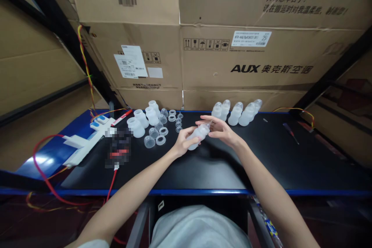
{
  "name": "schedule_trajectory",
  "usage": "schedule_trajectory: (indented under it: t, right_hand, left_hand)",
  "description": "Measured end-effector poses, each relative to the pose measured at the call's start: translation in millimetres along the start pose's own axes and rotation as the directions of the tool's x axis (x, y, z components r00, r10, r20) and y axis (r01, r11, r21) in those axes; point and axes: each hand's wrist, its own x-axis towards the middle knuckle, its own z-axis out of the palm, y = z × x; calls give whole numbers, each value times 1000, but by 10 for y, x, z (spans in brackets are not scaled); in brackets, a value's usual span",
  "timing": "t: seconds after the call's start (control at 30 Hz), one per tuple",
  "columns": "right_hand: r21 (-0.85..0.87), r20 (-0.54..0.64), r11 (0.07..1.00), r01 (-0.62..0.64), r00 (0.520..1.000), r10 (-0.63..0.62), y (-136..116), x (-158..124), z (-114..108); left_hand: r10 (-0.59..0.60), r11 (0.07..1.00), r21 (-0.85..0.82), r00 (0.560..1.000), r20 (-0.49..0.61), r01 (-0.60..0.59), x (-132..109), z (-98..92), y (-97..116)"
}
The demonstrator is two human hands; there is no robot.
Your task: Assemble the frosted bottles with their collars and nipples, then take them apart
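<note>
Five capped bottles (235, 114) stood along the worktop (273, 170) back edge, right of centre, just behind the right hand (223, 130). Four uncapped bottles (136, 127) were grouped toward the back left corner. Just right of them: clear domes (149, 142), loose rings (161, 140), then a short row of small teats (179, 128). Power strip (94, 138) ran slantwise at the left edge, red marker (123, 117) by its far end, pixelated device (119, 143) beside it with a red cable (112, 184) going over the front edge. Screwdriver (288, 128) lay near the right end. Cardboard (203, 11) walled off the back edge.

Held bottle (203, 129) was over mid-worktop, tilted. Long axis ran diagonally: base toward the front left corner, teat end toward the back right.

Left hand (183, 142) had its fingers closed around the body, thumb on the near side. Right hand had its fingers partly spread around the teat end; can't tell if they were gripping it.

Open room: bare surface from the hands to the blue front edge, plus a wide patch right toward the screwdriver. Tightest side was the back, capped bottles close to the right fingers.
</note>
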Motion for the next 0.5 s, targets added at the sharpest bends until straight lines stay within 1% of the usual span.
schedule_trajectory:
  t: [0.07, 0.17, 0.33, 0.4, 0.5]
  right_hand:
    - [-4, 6, 1000, -7, 1000, 7, -10, -2, -16]
    - [-52, -51, 999, 0, 999, -3, 7, 13, -17]
    - [-201, -159, 979, 12, 986, -45, 91, 57, 14]
    - [-269, -217, 963, 19, 973, -80, 133, 74, 26]
    - [-360, -321, 933, 23, 935, -148, 199, 91, 49]
  left_hand:
    - [-35, 998, -45, 999, 12, 35, 4, -3, 5]
    - [-71, 994, -84, 997, 33, 74, 2, 2, 21]
    - [-61, 997, -44, 998, 32, 62, -4, 37, 66]
    - [-75, 997, -30, 997, 11, 75, 2, 53, 66]
    - [-96, 995, -35, 995, -36, 94, 24, 69, 32]
